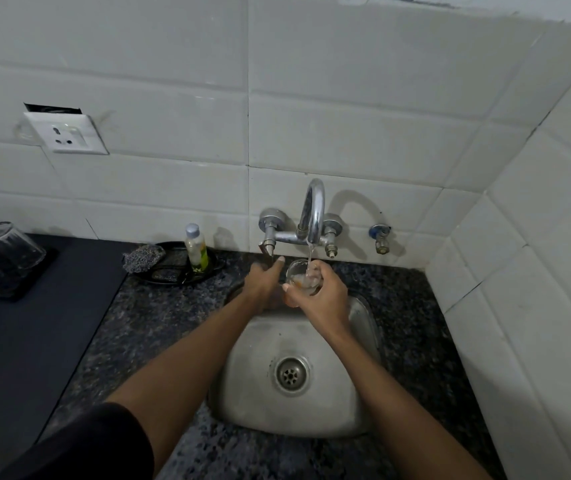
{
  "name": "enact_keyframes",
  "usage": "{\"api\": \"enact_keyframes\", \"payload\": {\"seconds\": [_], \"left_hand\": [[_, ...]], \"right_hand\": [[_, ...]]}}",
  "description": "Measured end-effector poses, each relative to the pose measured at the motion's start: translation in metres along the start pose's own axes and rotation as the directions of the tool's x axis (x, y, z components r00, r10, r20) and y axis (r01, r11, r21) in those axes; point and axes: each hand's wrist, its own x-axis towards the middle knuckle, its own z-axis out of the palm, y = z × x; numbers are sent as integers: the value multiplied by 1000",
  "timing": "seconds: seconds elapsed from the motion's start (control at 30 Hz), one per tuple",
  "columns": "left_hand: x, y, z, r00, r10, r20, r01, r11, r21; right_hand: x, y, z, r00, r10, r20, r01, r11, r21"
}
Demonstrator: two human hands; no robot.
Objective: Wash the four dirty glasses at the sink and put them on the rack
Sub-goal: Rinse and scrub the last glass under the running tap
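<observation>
My right hand (322, 296) grips a clear glass (299, 273) with orange residue inside, held upright under the tap (313, 209). A thin stream of water runs into it. My left hand (263, 282) reaches toward the tap's left lever handle (267, 252), fingers at or on it; whether it grips is unclear. Both hands hover over the back edge of the steel sink (356, 403). At the far left, upturned clear glasses (7, 247) rest on a dark rack (17, 292).
A dish-soap bottle (197, 249) and a grey scrubber (144, 258) sit on a black dish left of the tap. A dark mat (35, 323) covers the left counter. Tiled walls close in behind and on the right. A small valve (380, 239) sticks out right of the tap.
</observation>
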Motion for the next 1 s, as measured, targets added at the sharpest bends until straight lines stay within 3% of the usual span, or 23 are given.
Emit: {"api": "enact_keyframes", "payload": {"seconds": [0.03,0.07,0.13,0.2,0.23,0.3,0.33,0.37,0.43,0.5,0.53,0.6,0.73,0.8,0.87,0.93,0.97,1.0], "left_hand": [[-4,-3,2,961,-151,232,182,976,-118],[-11,-5,3,887,-196,419,297,935,-192],[-14,-8,8,795,-74,602,333,883,-331],[-14,-7,13,803,31,595,279,863,-422],[-12,-7,15,832,31,554,265,854,-447],[-9,-5,17,882,18,471,245,836,-492],[-9,-2,18,898,19,439,226,837,-498],[-8,1,19,908,24,419,206,844,-495],[-15,7,21,923,34,384,178,845,-504],[-16,10,23,939,34,343,162,836,-524],[-15,10,24,942,32,335,157,839,-521],[-13,11,24,933,18,358,180,840,-512],[-7,20,16,911,-21,411,206,888,-411],[-10,24,15,919,-18,393,203,877,-435],[-12,23,17,925,23,379,179,854,-489],[-12,18,18,929,23,369,181,843,-507],[-13,17,17,927,9,375,200,835,-513],[-12,18,16,920,-10,392,217,846,-487]], "right_hand": [[0,0,0,1000,1,14,-1,1000,1],[-1,0,0,999,-2,33,2,1000,2],[-3,1,-2,996,-38,86,39,999,-15],[-4,3,-8,979,-154,134,170,979,-111],[-3,4,-12,949,-274,157,304,927,-220],[0,8,-19,792,-550,265,609,674,-418],[1,9,-22,710,-618,337,696,546,-466],[3,10,-24,684,-619,385,721,496,-483],[5,9,-25,788,-471,395,614,644,-456],[12,4,-23,896,-209,393,365,851,-378],[18,1,-21,911,-112,397,256,908,-332],[26,-12,-24,897,-64,438,232,911,-340],[38,-19,-41,711,-121,692,585,647,-488],[35,-11,-36,750,-126,649,541,681,-493],[29,-10,-22,868,-63,492,276,886,-373],[26,-14,-11,909,41,415,92,951,-294],[27,-16,-13,899,23,437,139,932,-335],[29,-16,-17,870,-47,491,280,867,-412]]}}
